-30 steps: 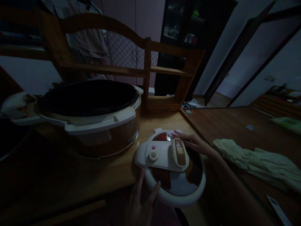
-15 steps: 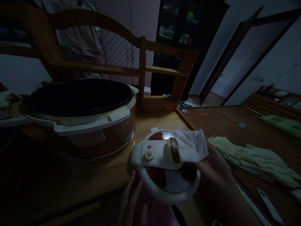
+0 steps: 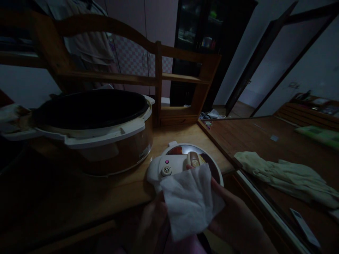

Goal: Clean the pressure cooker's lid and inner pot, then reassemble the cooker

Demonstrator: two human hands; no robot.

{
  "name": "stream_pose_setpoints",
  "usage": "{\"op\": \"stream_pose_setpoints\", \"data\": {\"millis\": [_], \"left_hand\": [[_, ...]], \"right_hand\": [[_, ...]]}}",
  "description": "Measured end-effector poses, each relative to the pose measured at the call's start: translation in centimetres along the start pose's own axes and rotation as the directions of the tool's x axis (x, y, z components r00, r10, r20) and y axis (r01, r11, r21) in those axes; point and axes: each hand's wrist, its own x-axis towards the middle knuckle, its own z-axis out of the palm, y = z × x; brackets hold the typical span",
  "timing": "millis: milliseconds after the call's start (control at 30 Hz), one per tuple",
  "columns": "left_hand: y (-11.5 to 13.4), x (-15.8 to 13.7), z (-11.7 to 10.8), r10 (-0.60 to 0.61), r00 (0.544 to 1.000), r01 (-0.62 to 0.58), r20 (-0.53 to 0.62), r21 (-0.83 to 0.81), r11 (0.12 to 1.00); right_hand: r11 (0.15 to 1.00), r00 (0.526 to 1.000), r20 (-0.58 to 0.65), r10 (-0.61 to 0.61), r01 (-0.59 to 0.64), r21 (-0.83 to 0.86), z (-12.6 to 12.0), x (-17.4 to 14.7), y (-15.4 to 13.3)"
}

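Pretty dim room, with a brown wooden shelf frame (image 3: 158,70) standing behind a pale wooden tabletop (image 3: 176,135); big change from half a second ago is the thin white square cloth (image 3: 188,201), which was out over the lid's right side in one hand and is now pulled in front, between both hands; so I'd say the work at this moment is more about handling the cloth than the lid itself. As for fingers, the right hand (image 3: 235,215) has its thumb over the cloth's right edge and the rest tucked underneath, mostly hidden, so it's gripping it; the left hand (image 3: 152,224) is blurry, fingers curled in at the left edge, and I can't tell if they're actually pinching or just touching. White-rimmed oval lid with a brown-topped handle (image 3: 180,164) sits at the table's front edge, its near part covered from view by the cloth; the large brown-and-white round cooker pot (image 3: 127,151) stands just left of it, top open, black inside.
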Motion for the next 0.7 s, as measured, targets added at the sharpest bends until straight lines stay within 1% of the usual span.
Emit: {"op": "stream_pose_setpoints", "data": {"millis": [67,100,167,233,333,433,500,567,633,700], "left_hand": [[1.1,-0.1,0.9,-0.028,0.999,0.03,-0.039,0.048,0.998],[1.6,-0.2,1.1,-0.061,0.996,0.066,-0.062,0.079,0.995],[2.3,-0.2,1.2,-0.125,0.986,0.14,-0.113,0.144,0.98],[2.5,-0.2,1.0,-0.143,0.975,0.171,-0.169,0.167,0.971],[2.0,-0.2,0.4,-0.112,0.953,0.14,-0.28,0.082,0.987],[1.5,0.0,-0.2,-0.091,0.929,0.07,-0.358,-0.069,0.995],[1.7,0.5,-0.3,-0.106,0.928,0.035,-0.356,-0.2,0.979],[2.3,1.1,-0.1,-0.141,0.942,0.029,-0.304,-0.345,0.938],[3.0,1.6,0.2,-0.183,0.953,0.057,-0.24,-0.454,0.889],[3.4,2.0,0.4,-0.24,0.953,0.119,-0.187,-0.496,0.86]], "right_hand": [[0.997,0.999,0.04,0.01,-0.013,0.073,0.3,0.3,0.3],[0.994,0.998,0.061,0.017,-0.024,0.104,0.3,0.3,0.3],[0.985,0.996,0.086,0.032,-0.045,0.164,0.2,0.4,0.4],[0.974,0.995,0.077,0.058,-0.073,0.212,0.1,0.3,0.3],[0.97,0.995,0.018,0.094,-0.095,0.222,-0.2,0.1,0.1],[0.99,0.993,-0.074,0.095,-0.086,0.114,-0.4,0.2,0.1],[0.996,0.991,-0.103,0.087,-0.087,0.003,-0.6,0.2,0.2],[0.993,0.992,-0.098,0.08,-0.088,-0.083,-0.9,0.1,0.3],[0.989,0.993,-0.091,0.079,-0.089,-0.115,-1.4,0.0,0.6],[0.991,0.992,-0.096,0.077,-0.087,-0.104,-1.9,0.0,0.9]]}}
